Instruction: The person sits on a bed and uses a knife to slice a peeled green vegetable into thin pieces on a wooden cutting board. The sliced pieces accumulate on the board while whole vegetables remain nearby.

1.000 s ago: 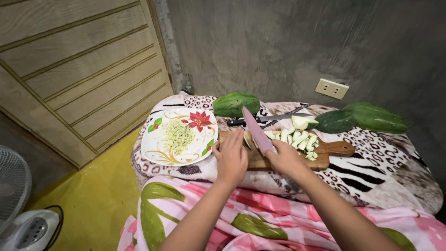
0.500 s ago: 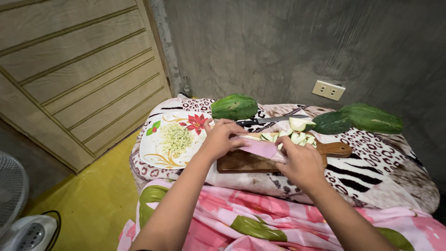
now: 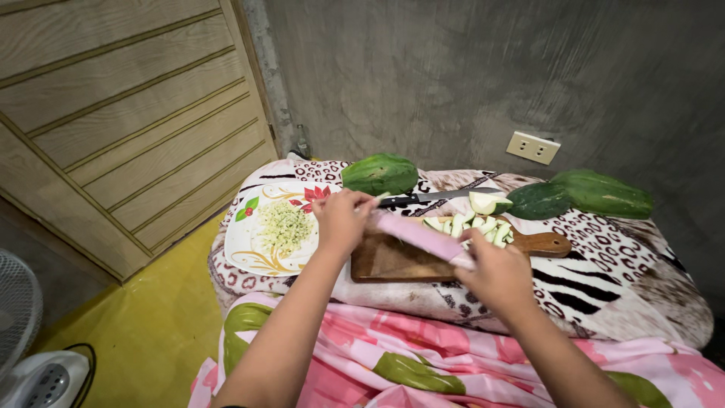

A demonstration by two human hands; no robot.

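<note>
My right hand [image 3: 495, 273] grips the handle of a pink knife [image 3: 419, 236], held flat above a wooden cutting board [image 3: 385, 263] with its tip pointing left. My left hand [image 3: 343, 219] is curled around the blade's tip, at the right edge of a flowered white plate [image 3: 245, 245]. A pile of finely chopped pale green shreds [image 3: 285, 224] lies on the plate. Pale cut fruit pieces [image 3: 472, 225] sit at the board's far right end.
A black-handled knife [image 3: 430, 198] lies behind the board, with a whole green papaya [image 3: 380, 174] beyond it. Two more green papayas [image 3: 600, 193] lie at the right near a wall socket [image 3: 533, 147]. A fan [image 3: 30, 355] stands on the yellow floor at the left.
The pink knife has swung from pointing up over the board to lying flat, pointing left. My left hand has moved from the board to the blade's tip by the plate.
</note>
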